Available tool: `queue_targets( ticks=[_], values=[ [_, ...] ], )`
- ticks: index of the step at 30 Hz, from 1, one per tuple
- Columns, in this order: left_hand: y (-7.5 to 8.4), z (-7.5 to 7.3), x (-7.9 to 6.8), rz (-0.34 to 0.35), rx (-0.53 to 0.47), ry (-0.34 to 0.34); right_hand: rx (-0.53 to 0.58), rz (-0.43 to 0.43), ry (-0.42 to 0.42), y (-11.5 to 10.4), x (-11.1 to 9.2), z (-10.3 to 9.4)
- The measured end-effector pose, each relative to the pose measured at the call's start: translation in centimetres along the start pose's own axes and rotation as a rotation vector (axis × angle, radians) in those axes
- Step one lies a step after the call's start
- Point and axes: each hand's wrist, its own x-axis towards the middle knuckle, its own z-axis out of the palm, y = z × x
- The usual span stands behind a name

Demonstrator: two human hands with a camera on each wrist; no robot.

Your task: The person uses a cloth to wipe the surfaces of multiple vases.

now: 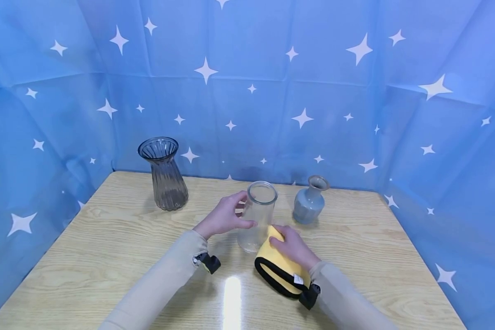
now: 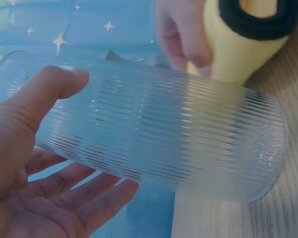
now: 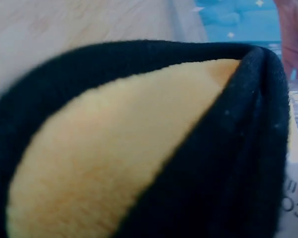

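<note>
A clear ribbed glass vase (image 1: 257, 220) stands upright near the table's middle. My left hand (image 1: 227, 215) holds it from the left, thumb on the near side and fingers round the far side. In the left wrist view the thumb (image 2: 59, 89) lies across the glass, while the fingers (image 2: 104, 198) spread along its other edge. My right hand (image 1: 290, 245) grips a folded yellow cloth (image 1: 278, 261) with black edging and a white label. The cloth's upper end meets the vase's right side. Its fold and black edging (image 3: 203, 163) fill most of the right wrist view, hiding the right hand.
A dark grey fluted vase (image 1: 169, 178) with a flared rim stands at the back left of the wooden table (image 1: 119, 243). A small blue-grey vase (image 1: 309, 204) stands behind the right hand. Blue star-patterned curtain (image 1: 247, 105) encloses the back and sides.
</note>
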Motion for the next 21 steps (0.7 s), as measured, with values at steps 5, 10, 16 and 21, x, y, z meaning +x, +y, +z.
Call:
queue_targets(
  ticks=[5,10,16,21],
  values=[
    [0.0,0.0,0.1,0.002,0.007,-0.009,-0.122,0.001,-0.034,-0.1,0.4,0.2],
    [0.1,0.0,0.1,0.006,0.002,-0.003,-0.187,0.052,-0.025,-0.4,0.6,0.5],
    [-0.3,0.0,0.1,0.001,0.007,-0.007,-0.001,0.111,0.044,-0.7,0.4,0.2],
    [-0.3,0.0,0.0,0.004,0.007,-0.007,0.085,0.138,0.107,-2.7,0.4,-1.3]
  ],
)
